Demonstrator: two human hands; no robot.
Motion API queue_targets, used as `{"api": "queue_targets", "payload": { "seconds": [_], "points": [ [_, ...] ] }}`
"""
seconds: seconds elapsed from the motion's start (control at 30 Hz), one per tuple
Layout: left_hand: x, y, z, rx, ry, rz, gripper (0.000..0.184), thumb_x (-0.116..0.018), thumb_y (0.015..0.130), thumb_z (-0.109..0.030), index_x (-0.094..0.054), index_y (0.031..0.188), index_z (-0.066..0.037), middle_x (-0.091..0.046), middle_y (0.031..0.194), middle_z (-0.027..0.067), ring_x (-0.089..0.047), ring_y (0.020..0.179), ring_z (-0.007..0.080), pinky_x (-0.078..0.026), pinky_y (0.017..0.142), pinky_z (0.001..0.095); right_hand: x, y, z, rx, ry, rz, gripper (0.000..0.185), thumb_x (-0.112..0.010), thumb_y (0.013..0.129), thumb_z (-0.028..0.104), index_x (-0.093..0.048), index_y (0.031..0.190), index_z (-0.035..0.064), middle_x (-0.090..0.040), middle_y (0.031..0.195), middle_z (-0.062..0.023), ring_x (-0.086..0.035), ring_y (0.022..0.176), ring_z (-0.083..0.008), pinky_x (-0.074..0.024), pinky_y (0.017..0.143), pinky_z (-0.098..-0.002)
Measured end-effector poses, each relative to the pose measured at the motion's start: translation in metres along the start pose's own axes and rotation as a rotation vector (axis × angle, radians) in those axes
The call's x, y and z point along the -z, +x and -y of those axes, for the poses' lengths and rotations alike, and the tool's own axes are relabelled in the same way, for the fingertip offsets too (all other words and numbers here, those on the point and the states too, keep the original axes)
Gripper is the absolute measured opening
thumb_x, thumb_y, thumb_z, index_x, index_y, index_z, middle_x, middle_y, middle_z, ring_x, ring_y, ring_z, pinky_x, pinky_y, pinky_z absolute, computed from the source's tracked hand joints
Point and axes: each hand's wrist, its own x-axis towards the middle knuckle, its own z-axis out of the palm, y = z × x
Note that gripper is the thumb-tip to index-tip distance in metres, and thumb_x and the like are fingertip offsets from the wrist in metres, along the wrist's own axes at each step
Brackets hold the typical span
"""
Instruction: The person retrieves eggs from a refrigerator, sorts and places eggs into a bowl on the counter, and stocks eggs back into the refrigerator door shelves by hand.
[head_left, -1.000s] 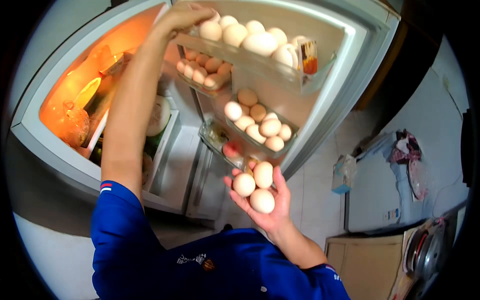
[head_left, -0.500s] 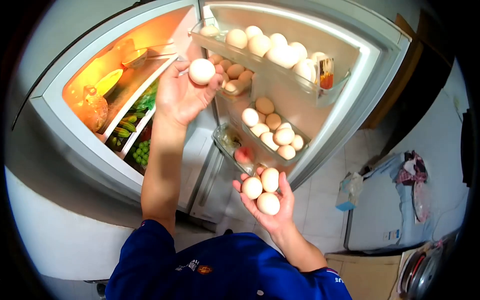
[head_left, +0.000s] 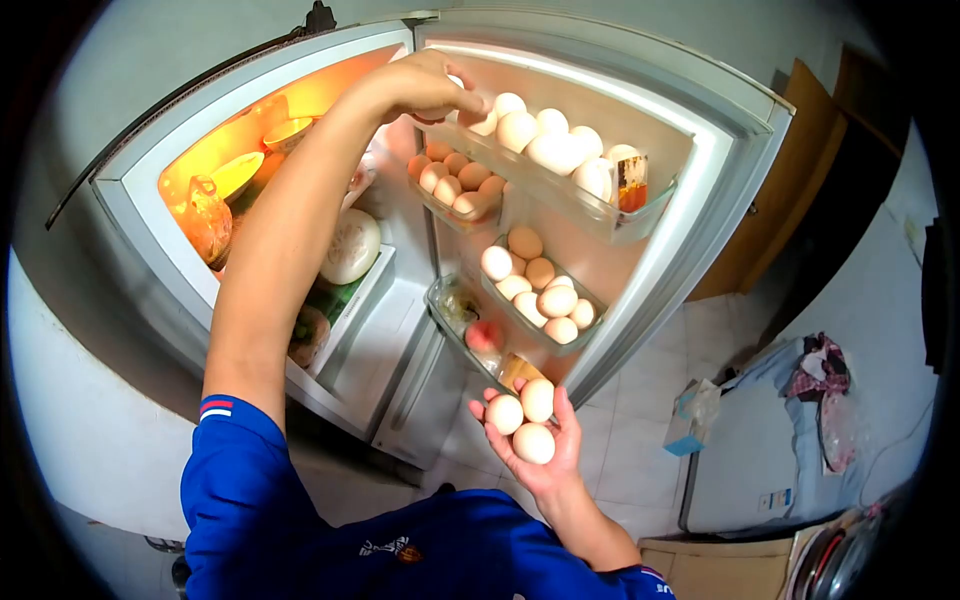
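My left hand [head_left: 430,88] reaches over the left end of the top door shelf [head_left: 625,228], palm down, its fingers closed round an egg [head_left: 456,81] that shows only in part. Beside it, several pale eggs [head_left: 517,131] line that shelf. Low in the middle, my right hand [head_left: 545,470] lies palm up with its fingers curled round three eggs [head_left: 534,443]. It is just below the lowest door bin [head_left: 450,325]. Brown eggs [head_left: 447,189] fill a small left bin, and more eggs [head_left: 557,300] sit in the middle bin.
The fridge door [head_left: 735,130] stands open at the right. Inside the fridge are a yellow bowl [head_left: 236,176], a wrapped round item [head_left: 352,247] and a drawer. At the right are a blue box [head_left: 686,430], a white surface [head_left: 735,490] with cloths [head_left: 820,370], and a wooden door [head_left: 775,190].
My left hand has moved up and right from in front of the fridge's interior to the top door shelf, turning palm down. My right hand still holds its three eggs, slightly lower in view.
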Motion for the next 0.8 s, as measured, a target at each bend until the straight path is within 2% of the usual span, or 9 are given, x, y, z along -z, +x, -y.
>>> {"api": "queue_targets", "payload": {
  "seconds": [0.1, 0.27, 0.4, 0.5, 0.6, 0.63, 0.7, 0.8],
  "points": [
    [-0.001, 0.016, 0.002, 0.013, 0.082, 0.078, 0.062, -0.081, 0.067, -0.026, -0.057, 0.114, 0.008, -0.053, 0.066, 0.0007, -0.042, 0.053, 0.0072, -0.034, 0.05, 0.0226, 0.003, -0.003, 0.004, 0.026, 0.008, -0.046, 0.054, -0.053, 0.089, 0.052, -0.058, 0.119, 0.0072, -0.05, 0.128, -0.0254, -0.041, 0.125, -0.047, -0.0507, 0.091, -0.0522],
    [-0.003, 0.016, -0.007, 0.032, 0.221, 0.075, 0.054, -0.083, 0.064, -0.026, -0.064, 0.104, 0.003, -0.053, 0.065, 0.0013, -0.041, 0.051, 0.0086, -0.031, 0.046, 0.024, 0.008, -0.005, 0.008, 0.052, 0.01, -0.013, 0.053, -0.054, 0.089, 0.051, -0.057, 0.119, 0.0073, -0.051, 0.126, -0.0254, -0.044, 0.123, -0.047, -0.0509, 0.091, -0.0518],
    [-0.003, 0.019, -0.004, 0.025, 0.295, 0.042, 0.052, -0.083, 0.062, -0.026, -0.065, 0.102, 0.002, -0.053, 0.065, 0.0018, -0.042, 0.051, 0.0085, -0.032, 0.047, 0.0238, 0.009, -0.003, 0.008, 0.057, 0.018, -0.008, 0.052, -0.055, 0.089, 0.05, -0.055, 0.118, 0.007, -0.052, 0.124, -0.0258, -0.046, 0.121, -0.0468, -0.0512, 0.091, -0.0516],
    [0.002, 0.024, 0.008, 0.009, 0.179, -0.008, 0.049, -0.082, 0.063, -0.028, -0.066, 0.1, 0.001, -0.054, 0.065, 0.002, -0.043, 0.051, 0.0082, -0.033, 0.047, 0.0234, 0.009, -0.001, 0.008, 0.053, 0.017, -0.007, 0.051, -0.055, 0.089, 0.05, -0.055, 0.118, 0.0068, -0.052, 0.124, -0.0259, -0.046, 0.121, -0.0468, -0.0518, 0.09, -0.0512],
    [0.011, 0.012, 0.008, -0.034, -0.04, -0.125, 0.043, -0.078, 0.072, -0.031, -0.064, 0.097, 0.0, -0.055, 0.066, 0.0016, -0.046, 0.054, 0.0073, -0.035, 0.05, 0.0223, 0.012, 0.0, 0.009, 0.046, 0.003, -0.001, 0.051, -0.055, 0.089, 0.05, -0.055, 0.117, 0.0069, -0.052, 0.124, -0.0253, -0.046, 0.121, -0.0468, -0.052, 0.09, -0.0512],
    [0.017, 0.006, 0.009, -0.018, -0.179, -0.086, 0.037, -0.077, 0.075, -0.031, -0.064, 0.095, -0.003, -0.057, 0.069, 0.0002, -0.049, 0.057, 0.0068, -0.038, 0.053, 0.0194, 0.012, 0.0, 0.008, 0.034, 0.004, -0.007, 0.051, -0.055, 0.089, 0.05, -0.055, 0.117, 0.0069, -0.052, 0.124, -0.0253, -0.046, 0.121, -0.0468, -0.052, 0.09, -0.0512],
    [0.01, -0.01, 0.017, -0.083, -0.393, -0.199, 0.035, -0.076, 0.077, -0.033, -0.064, 0.094, -0.005, -0.058, 0.073, -0.0009, -0.053, 0.06, 0.0053, -0.044, 0.054, 0.0171, 0.011, 0.0, 0.008, 0.015, 0.004, -0.019, 0.05, -0.056, 0.089, 0.05, -0.056, 0.117, 0.0077, -0.053, 0.124, -0.0247, -0.046, 0.121, -0.047, -0.0522, 0.089, -0.0516],
    [-0.005, -0.055, 0.033, -0.134, -0.731, -0.181, 0.036, -0.073, 0.082, -0.033, -0.063, 0.1, -0.004, -0.062, 0.079, 0.0012, -0.058, 0.064, 0.005, -0.052, 0.06, 0.0182, 0.016, 0.004, 0.006, -0.067, -0.005, -0.004, 0.05, -0.056, 0.089, 0.05, -0.057, 0.117, 0.0086, -0.053, 0.124, -0.0243, -0.045, 0.122, -0.0471, -0.0518, 0.089, -0.0525]
  ]
}}
